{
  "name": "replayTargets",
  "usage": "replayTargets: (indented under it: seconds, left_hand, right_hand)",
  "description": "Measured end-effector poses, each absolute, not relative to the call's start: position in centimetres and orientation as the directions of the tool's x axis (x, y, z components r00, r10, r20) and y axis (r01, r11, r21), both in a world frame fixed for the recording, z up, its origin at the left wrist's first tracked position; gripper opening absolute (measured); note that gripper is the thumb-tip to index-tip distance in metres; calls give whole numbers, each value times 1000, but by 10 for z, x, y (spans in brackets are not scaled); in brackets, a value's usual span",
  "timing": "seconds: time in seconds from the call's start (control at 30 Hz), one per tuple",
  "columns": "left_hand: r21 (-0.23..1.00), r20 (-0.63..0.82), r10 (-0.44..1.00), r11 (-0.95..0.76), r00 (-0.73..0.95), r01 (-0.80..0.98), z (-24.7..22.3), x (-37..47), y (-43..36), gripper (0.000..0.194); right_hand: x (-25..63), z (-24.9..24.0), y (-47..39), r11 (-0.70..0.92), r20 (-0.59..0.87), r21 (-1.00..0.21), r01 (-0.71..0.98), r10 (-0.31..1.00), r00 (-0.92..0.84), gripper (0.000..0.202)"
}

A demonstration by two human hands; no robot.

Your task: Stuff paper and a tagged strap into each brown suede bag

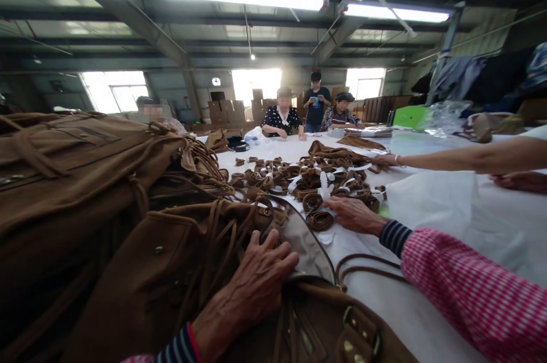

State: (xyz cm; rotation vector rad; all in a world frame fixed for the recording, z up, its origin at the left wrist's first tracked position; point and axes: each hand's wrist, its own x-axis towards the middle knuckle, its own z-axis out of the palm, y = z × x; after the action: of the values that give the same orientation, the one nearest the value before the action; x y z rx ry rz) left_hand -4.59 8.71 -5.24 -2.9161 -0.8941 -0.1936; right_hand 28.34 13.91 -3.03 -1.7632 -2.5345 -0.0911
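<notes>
Left hand [267, 272] is resting palm down on a brown bag, at the edge of the bag opening [305, 237] with its pale lining; fingers are spreading slightly and bending, can't tell if they are gripping cloth. More brown bags [85, 169] are piling high along the left side. A loose cord loop [367, 257] is lying to the right of the opening, on the white tabletop [384, 306].

Right hand [358, 216] is reaching in from the right, fingers pointing left, close together, tips at a white strip [325, 187] and a coiled strap [319, 220]; can't tell whether they are pinching or only touching. Key relation: coil is sitting just left of the right fingertips, strip's long axis is running roughly near to far, right hand is nearer than left.

Beyond, a heap of coiled straps [277, 172] is covering the middle. At right, a co-worker's hand [384, 162] is reaching toward a brown fabric piece [337, 153]. Far side, a person in a dotted top [273, 118] is working at the tabletop; another person [317, 102] is standing behind, holding a phone. Cardboard boxes [226, 113] are standing farthest.
</notes>
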Motion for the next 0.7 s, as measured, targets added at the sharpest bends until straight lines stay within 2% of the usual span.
replayTargets:
  seconds: [0.17,0.27,0.33,0.4,0.5,0.6,0.7]
  left_hand:
    - [-100,152,551,-817,820,567,-58,-49,89,47]
    - [-132,136,557,-810,819,572,-53,-46,88,40]
    - [-124,131,568,-804,813,582,-48,-43,86,35]
    - [-90,132,582,-799,802,595,-44,-41,83,31]
    - [-48,162,578,-805,800,591,-48,-43,83,33]
    - [-46,231,542,-823,808,566,-60,-51,86,50]
    - [-21,253,544,-824,800,567,-64,-55,87,54]
  right_hand:
    - [280,-21,146,370,36,74,926,927,-373,38]
    - [289,-3,149,349,166,-5,937,925,-343,32]
    - [294,16,150,342,318,-152,927,905,-281,23]
    - [294,39,150,398,442,-368,840,870,-218,22]
    - [282,69,143,467,513,-697,544,855,-76,27]
    - [262,70,131,424,443,-880,215,895,51,28]
    - [252,31,118,235,234,-972,-32,972,14,33]
